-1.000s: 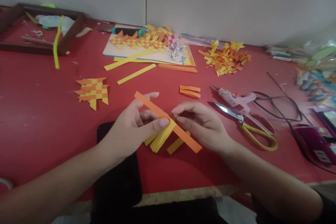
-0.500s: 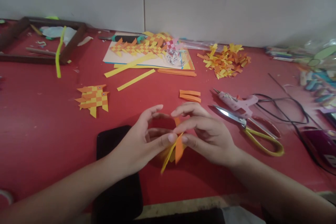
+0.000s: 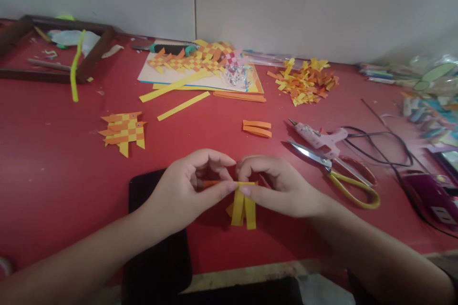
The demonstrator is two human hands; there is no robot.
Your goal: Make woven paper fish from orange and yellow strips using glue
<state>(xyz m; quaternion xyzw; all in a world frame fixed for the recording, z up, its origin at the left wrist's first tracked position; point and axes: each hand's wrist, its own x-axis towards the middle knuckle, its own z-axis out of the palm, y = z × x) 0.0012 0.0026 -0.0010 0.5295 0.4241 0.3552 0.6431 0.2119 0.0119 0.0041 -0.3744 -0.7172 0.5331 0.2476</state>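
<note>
Between the fingertips of my left hand [image 3: 195, 183] and my right hand [image 3: 277, 186] is a small piece of folded yellow and orange paper strips [image 3: 244, 207]. Both thumbs press on its upper edge, and yellow ends hang down below them. An orange strip end pokes out to the left, under my left fingers. The fingers behind hide part of the folds. Just beyond my hands lie two folded orange strips [image 3: 257, 128]. Woven orange and yellow paper fish [image 3: 125, 132] rest on the red table to the left.
On the right are scissors [image 3: 334, 171], a pink glue gun [image 3: 320, 138] with its black cable, and a purple device [image 3: 431, 195]. Paper snippets [image 3: 307, 81] are heaped at the back. A black flat object [image 3: 157, 248] lies under my left forearm; a brown frame [image 3: 100, 50] stands back left.
The folded paper has turned, so its yellow strips now face me and hang straight down. My hands have drawn closer together, with the right fingers curled in behind it.
</note>
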